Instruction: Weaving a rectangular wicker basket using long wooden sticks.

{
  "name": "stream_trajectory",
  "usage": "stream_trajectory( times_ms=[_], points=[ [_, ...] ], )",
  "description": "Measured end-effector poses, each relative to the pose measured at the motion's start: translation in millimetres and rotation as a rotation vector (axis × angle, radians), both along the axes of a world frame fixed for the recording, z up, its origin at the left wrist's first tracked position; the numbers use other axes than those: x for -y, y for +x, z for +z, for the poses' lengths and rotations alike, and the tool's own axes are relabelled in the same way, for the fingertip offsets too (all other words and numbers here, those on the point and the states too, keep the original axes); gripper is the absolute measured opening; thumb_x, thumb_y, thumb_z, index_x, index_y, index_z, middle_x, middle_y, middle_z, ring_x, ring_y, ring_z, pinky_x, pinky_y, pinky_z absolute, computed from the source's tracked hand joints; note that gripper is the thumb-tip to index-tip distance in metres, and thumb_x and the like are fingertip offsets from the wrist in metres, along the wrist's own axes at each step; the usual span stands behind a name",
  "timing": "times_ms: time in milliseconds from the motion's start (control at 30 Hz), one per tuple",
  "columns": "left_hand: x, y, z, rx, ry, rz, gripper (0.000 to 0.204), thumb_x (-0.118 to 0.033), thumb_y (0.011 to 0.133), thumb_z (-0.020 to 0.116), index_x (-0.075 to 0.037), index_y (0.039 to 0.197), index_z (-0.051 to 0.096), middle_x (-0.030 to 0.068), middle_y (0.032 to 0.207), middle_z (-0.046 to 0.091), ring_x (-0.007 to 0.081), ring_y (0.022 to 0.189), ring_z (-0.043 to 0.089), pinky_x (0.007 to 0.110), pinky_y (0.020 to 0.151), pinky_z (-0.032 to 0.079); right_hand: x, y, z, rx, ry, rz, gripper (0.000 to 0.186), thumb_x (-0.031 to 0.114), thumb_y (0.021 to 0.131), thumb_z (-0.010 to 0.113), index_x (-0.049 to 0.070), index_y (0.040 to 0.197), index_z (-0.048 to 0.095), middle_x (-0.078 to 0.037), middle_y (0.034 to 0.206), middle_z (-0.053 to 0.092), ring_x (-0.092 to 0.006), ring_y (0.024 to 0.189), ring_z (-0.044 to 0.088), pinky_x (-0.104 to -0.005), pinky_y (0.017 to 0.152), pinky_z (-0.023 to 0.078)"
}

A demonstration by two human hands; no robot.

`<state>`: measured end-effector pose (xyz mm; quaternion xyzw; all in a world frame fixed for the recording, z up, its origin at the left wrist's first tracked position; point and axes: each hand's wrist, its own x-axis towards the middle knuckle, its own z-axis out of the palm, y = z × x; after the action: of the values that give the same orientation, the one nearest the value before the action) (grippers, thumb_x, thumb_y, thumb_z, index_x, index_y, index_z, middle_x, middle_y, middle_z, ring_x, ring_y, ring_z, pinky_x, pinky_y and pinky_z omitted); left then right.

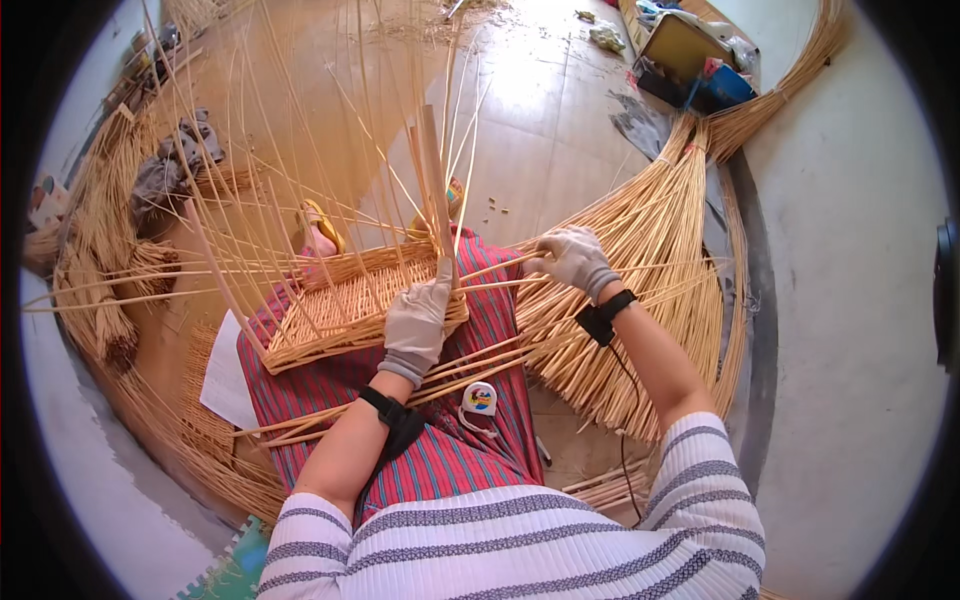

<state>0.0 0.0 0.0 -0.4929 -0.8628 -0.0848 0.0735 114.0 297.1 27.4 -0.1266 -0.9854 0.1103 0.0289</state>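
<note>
A half-woven wicker basket (pixel 345 300) lies across the red striped cloth (pixel 465 465) over my lap. It has a rectangular woven base, low sides and long thin rods standing up around it. My left hand (pixel 418 315), in a pale work glove, is closed on the basket's right near corner, beside a thicker upright stick (pixel 433 180). Further right, my gloved right hand (pixel 575 258) pinches a wicker rod (pixel 492 269) that runs out from that corner. Several loose rods (pixel 465 372) cross my lap below the left hand. A white tape measure (pixel 480 400) rests on the cloth.
A large bundle of wicker rods (pixel 640 290) fans out on the floor at the right. More rods (pixel 100 235) are heaped along the left wall. At the back right stands a box (pixel 688 52) with a blue container (pixel 722 92). Yellow slippers (pixel 325 226) show beyond the basket.
</note>
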Motion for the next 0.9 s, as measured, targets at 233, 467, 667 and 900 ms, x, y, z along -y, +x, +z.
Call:
stream_trajectory(
  times_ms=[233, 467, 667, 900],
  points=[
    [-21.5, 14.3, 4.5, 0.069, 0.094, 0.051, 0.050, -0.021, 0.093, 0.056, -0.011, 0.142, 0.048, 0.0065, 0.096, 0.064, 0.0219, 0.094, 0.065, 0.037, 0.080, 0.049, 25.5, 28.1, 114.2, -0.175, 0.471, 0.578, 0.024, 0.039, 0.091, 0.064, 0.016, 0.085, 0.069, -0.002, 0.076, 0.066, -0.0181, 0.083, 0.066, -0.0344, 0.074, 0.050],
    [-24.2, 12.0, 33.8, 0.641, 0.378, 0.071, 0.036, -0.022, 0.099, 0.057, -0.007, 0.132, 0.055, 0.0091, 0.116, 0.069, 0.0243, 0.109, 0.066, 0.039, 0.099, 0.050, 156.3, -67.6, 122.6, -0.399, 0.151, 1.435, 0.024, 0.031, 0.094, 0.060, 0.010, 0.105, 0.065, -0.009, 0.107, 0.067, -0.0264, 0.098, 0.063, -0.0391, 0.086, 0.051],
    [13.3, 0.9, 24.4, 1.199, 1.366, 0.158, 0.032, -0.029, 0.103, 0.057, -0.005, 0.124, 0.059, 0.0094, 0.110, 0.070, 0.0270, 0.106, 0.068, 0.042, 0.101, 0.053, 151.3, -65.6, 97.5, -0.700, -0.299, 0.169, 0.048, 0.034, 0.092, 0.067, -0.002, 0.122, 0.060, -0.019, 0.126, 0.061, -0.0367, 0.113, 0.060, -0.0379, 0.102, 0.046],
    [57.2, -25.6, -7.3, 1.655, 1.150, 0.285, 0.034, -0.039, 0.103, 0.056, -0.005, 0.102, 0.063, 0.0050, 0.075, 0.068, 0.0196, 0.077, 0.073, 0.029, 0.061, 0.059, 129.9, -41.3, 25.0, 0.081, -0.510, -0.201, 0.080, 0.054, 0.070, 0.083, -0.006, 0.118, 0.061, -0.027, 0.115, 0.065, -0.0389, 0.109, 0.063, -0.0427, 0.096, 0.048]
  ],
)
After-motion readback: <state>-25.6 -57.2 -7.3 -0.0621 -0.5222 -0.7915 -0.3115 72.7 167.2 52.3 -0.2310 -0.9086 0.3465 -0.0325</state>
